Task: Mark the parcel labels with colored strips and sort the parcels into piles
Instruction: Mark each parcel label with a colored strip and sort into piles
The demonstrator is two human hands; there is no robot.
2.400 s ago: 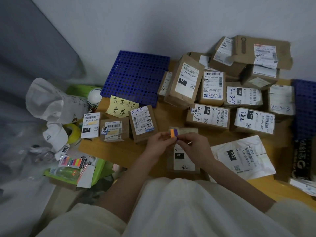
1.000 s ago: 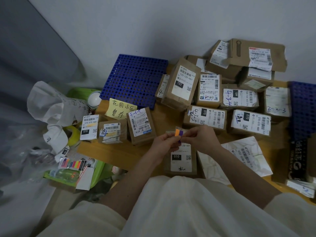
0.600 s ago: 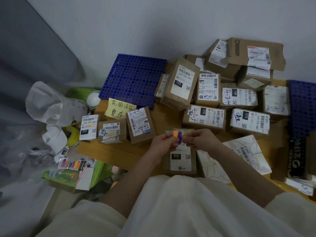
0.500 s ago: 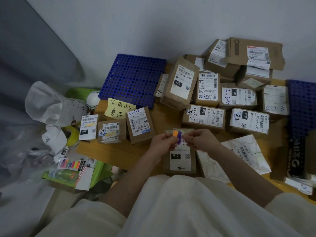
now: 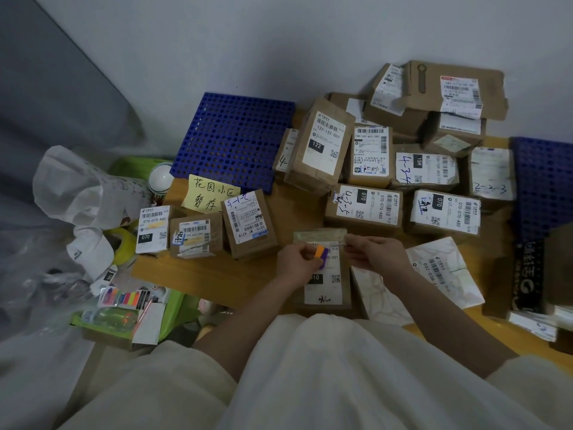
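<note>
Left hand (image 5: 297,262) pinches orange and purple strips (image 5: 321,255) directly above the "010" parcel label (image 5: 324,279); right hand (image 5: 376,254) fingers curled beside, contents unclear

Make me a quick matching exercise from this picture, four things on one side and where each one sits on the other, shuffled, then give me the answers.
Things
1. Yellow note
2. Parcel marked 122
3. Orange and purple strip pad
4. White mailer bag

Places
A. Pinched in the left hand, over the parcel marked 010
B. Flat on the table, right of the right hand
C. At the front edge of the blue perforated panel
D. Leaning tilted in the back pile, right of the blue panel

Pairs: 1-C, 2-D, 3-A, 4-B
</note>
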